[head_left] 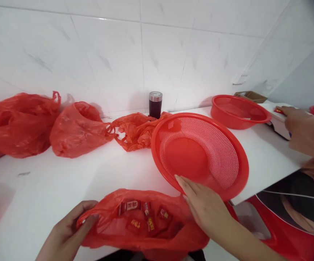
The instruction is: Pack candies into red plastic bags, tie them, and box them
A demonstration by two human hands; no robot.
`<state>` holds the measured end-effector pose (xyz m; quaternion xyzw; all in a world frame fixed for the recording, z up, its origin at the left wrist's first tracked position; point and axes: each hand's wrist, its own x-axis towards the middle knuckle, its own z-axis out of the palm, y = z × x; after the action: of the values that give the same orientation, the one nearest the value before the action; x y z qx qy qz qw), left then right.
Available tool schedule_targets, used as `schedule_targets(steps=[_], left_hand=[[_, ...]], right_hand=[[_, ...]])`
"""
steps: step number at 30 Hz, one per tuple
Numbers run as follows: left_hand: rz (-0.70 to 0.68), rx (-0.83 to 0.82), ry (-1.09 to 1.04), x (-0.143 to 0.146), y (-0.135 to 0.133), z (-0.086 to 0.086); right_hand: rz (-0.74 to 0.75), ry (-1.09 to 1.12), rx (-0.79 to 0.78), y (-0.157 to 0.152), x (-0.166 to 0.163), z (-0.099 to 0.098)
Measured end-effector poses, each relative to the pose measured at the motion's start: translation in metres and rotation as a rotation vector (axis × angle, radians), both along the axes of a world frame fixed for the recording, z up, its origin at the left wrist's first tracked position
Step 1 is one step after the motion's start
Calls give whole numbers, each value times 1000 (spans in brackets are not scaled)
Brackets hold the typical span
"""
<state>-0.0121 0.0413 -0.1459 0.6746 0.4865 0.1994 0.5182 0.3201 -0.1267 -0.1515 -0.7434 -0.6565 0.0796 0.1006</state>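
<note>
Two-handed arrangement of a red carrier bag [146,244] and a perforated red basket [185,154] at the near edge of the white bench [50,177]. The bag lies closest to the wearer, its mouth gaping upward and drawn out along a left-to-right long axis; several small red packets [135,224] are visible inside. The basket lies beyond the bag and to its right, its hollow open to view, its near rim just beside the right end of the bag's mouth; whether rim and plastic touch there cannot be told. Left hand [72,224]: grip closed, thumb and fingers pinching the bag's left edge, well apart from the basket. Right hand [207,206]: fingers laid over the basket's near rim, the wrist passing beside the bag's right end; the thumb is hidden, so it cannot be told whether this grip is clamped on the rim or only rests against it. The governing relation is therefore diagonal: from the left grip, the basket lies forward and to the right, across the full length of the mouth, whereas the right hand, already in contact with its rim, is much the nearer of the two.
</note>
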Motion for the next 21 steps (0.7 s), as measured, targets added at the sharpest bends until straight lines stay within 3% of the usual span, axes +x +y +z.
schedule_targets(steps=[7, 10, 14, 18, 20, 21], left_hand=[[6, 172, 79, -4, 3, -1], [-53, 312, 104, -14, 6, -11], [-54, 430, 145, -18, 5, -16], [-16, 434, 166, -16, -6, -4], [34, 383, 190, -15, -12, 3], [64, 349, 201, -15, -15, 6]], right_hand=[[-227, -86, -69, 46, 49, 23], [-265, -95, 76, 69, 83, 22], [-152, -15, 382, 94, 115, 27], [-126, 101, 601, 95, 92, 48], [-20, 197, 518, 80, 62, 61], [71, 236, 400, 70, 47, 67]])
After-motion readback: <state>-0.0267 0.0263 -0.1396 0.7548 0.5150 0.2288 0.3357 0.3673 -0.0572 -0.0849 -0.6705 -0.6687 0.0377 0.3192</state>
